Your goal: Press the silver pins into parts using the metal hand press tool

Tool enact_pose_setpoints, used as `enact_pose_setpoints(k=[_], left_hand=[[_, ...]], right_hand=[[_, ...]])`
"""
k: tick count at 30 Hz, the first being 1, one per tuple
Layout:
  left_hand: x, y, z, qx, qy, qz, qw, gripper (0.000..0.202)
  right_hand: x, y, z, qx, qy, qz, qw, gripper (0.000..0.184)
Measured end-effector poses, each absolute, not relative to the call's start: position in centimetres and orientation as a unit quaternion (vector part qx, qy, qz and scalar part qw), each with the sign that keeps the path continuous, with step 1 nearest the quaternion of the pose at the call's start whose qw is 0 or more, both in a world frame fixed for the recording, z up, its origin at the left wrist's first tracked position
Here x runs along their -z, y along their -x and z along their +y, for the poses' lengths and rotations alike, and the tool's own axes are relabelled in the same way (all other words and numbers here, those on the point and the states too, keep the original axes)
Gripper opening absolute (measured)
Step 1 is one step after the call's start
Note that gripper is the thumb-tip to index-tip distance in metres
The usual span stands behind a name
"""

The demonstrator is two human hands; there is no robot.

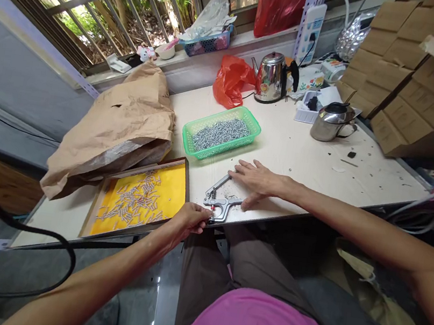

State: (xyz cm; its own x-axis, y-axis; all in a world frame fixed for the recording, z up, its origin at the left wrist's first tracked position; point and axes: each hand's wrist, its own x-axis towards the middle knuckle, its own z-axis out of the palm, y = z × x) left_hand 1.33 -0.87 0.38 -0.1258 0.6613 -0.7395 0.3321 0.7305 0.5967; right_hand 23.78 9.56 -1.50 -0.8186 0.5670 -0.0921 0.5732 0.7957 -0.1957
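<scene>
A metal hand tool with two long handles lies at the table's near edge. My left hand is pinched at the tool's head, fingers closed on a small part too tiny to name. My right hand lies flat over the tool's handles, fingers stretched out and touching them. Beside my left hand sits a wooden tray with a yellow floor, holding several small metal pins. A green plastic basket full of the same grey pins stands just beyond my right hand.
A crumpled brown paper sack lies left of the basket. Two steel kettles, an orange bag and stacked cardboard boxes fill the far right. A black cable loops at lower left.
</scene>
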Motion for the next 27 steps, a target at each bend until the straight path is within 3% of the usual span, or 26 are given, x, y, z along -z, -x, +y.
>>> enact_pose_setpoints(k=[8,12,15,27], left_hand=[[-0.5,-1.6,-1.2,-0.142,-0.333,0.748,0.557,0.030],[-0.5,-1.7,-1.9,-0.121,-0.416,0.750,0.500,0.030],[-0.5,-1.7,-2.1,-0.112,-0.461,0.746,0.466,0.032],[-0.4,-2.1,-1.6,-0.163,-0.362,0.748,0.531,0.026]], right_hand=[[0.2,-23.1,9.1,0.099,-0.319,0.942,0.043,0.079],[-0.2,-23.2,8.4,0.101,-0.337,0.935,0.051,0.068],[-0.2,-23.3,8.1,0.097,-0.347,0.932,0.046,0.067],[1.0,-24.5,8.3,0.114,-0.330,0.937,0.007,0.085]])
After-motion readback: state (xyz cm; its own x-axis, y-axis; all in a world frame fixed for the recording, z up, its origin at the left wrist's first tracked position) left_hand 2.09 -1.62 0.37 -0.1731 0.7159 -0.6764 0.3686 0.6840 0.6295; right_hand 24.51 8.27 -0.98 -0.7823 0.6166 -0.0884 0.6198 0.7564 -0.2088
